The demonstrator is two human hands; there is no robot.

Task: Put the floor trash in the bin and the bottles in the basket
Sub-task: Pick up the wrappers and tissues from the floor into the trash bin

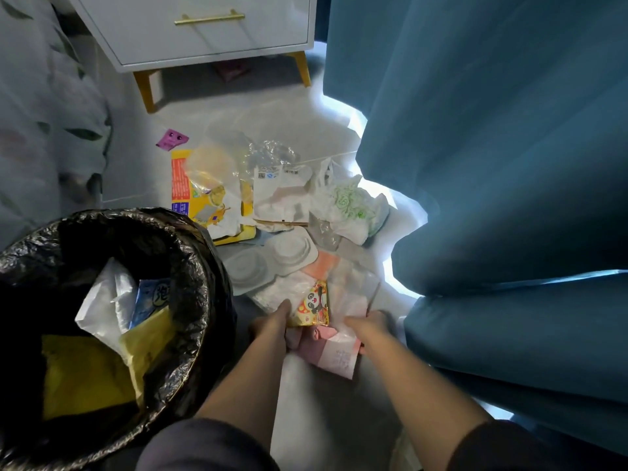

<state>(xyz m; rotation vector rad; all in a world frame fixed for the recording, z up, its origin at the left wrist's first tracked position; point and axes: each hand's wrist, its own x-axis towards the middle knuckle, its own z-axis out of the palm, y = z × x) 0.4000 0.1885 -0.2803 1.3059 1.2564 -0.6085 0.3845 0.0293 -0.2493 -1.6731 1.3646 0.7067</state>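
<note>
A pile of floor trash lies ahead of me: a yellow snack bag (190,195), white plastic trays (272,260), a white bag with green print (353,205) and clear crumpled plastic (272,154). My left hand (275,322) grips a small yellow wrapper with a panda picture (314,305). Just right of it, my right hand (370,326) holds a pink and white paper wrapper (336,358). The bin (190,266), lined with a black bag, stands at my left and holds white, blue and yellow trash. No bottles or basket are in view.
A white nightstand (204,32) on yellow legs stands at the back, with a pink wrapper (232,69) under it. A small purple wrapper (171,139) lies on the grey floor. A blue curtain (509,164) hangs along the right. Floral bedding (40,130) fills the left.
</note>
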